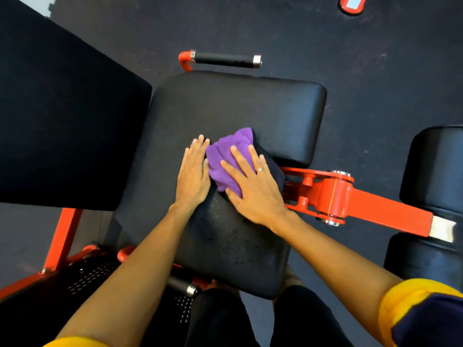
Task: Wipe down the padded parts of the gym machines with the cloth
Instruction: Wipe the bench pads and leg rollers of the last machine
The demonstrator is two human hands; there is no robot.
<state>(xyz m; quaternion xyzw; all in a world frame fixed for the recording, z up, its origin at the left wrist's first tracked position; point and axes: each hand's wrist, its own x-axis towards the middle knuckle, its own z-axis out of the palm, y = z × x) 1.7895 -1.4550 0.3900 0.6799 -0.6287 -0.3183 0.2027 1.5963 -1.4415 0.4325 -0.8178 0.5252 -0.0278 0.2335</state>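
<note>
Sleeve (413,299): yellow.
Right hand (253,189): spread flat, pressed cloth (223,159) onto seat pad (238,108).
Left hand (193,176): flat alongside.
Technique: overlapping strokes were advisable.

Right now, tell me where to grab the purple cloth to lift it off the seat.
Pinch the bunched far end of the cloth, probably: it rises in loose folds, uncovered. Come from above on the far side, since the right hand lies flat on its near half and the left hand lies beside its left edge.

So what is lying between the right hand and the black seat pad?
The purple cloth, in the head view: the right hand presses it flat onto the seat pad.
</note>
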